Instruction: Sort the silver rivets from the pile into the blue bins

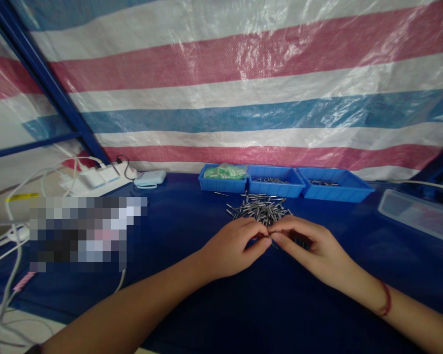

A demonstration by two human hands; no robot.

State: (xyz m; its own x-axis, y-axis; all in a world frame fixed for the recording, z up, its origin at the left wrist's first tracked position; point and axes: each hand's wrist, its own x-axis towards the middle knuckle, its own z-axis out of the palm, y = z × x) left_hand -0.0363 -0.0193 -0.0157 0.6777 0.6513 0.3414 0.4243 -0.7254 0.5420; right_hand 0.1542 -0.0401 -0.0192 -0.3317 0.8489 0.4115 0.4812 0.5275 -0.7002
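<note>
My left hand [233, 248] and my right hand [323, 248] meet fingertip to fingertip over the blue table. Thumb and forefinger are pinched on each side around a thin metal pin [275, 246], whose lower end pokes out below the fingers. The fingertips cover most of it. Just behind them lies a loose pile of metal pins [263, 206], pointing in all directions. One separate pin [221, 193] rests left of the pile.
Three blue bins stand behind the pile: the left bin [223, 186] holds green packets, the middle bin [275, 190] and right bin [337, 193] hold metal pieces. A clear plastic box [417, 216] sits right. A power strip [96, 179], cables and a light-blue device [150, 178] lie left.
</note>
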